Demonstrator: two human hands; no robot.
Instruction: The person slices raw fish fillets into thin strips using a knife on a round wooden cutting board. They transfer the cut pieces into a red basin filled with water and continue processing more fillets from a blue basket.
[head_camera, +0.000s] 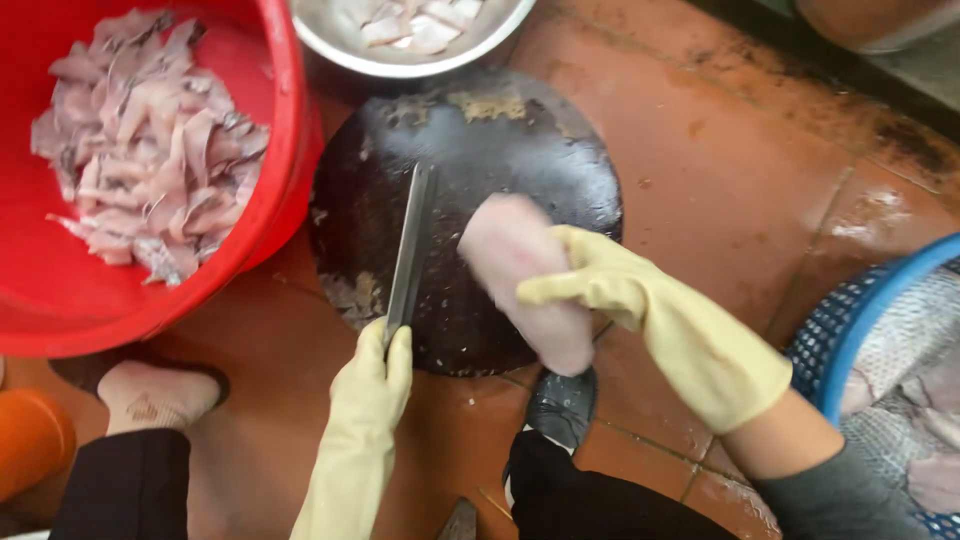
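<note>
Fish fillet (522, 275), pale pink, is lying on the round dark chopping board (520, 150), stretching from the board's middle to its near edge. The right hand (600, 285), in a yellow rubber glove, is pressing on the fillet from its right side, fingers curling over it. The left hand (375, 375), gloved too, is gripping the handle of a knife (408, 255), whose blade is resting on the board just left of the fillet. A red tub (285, 120) of fish pieces is standing to the left.
</note>
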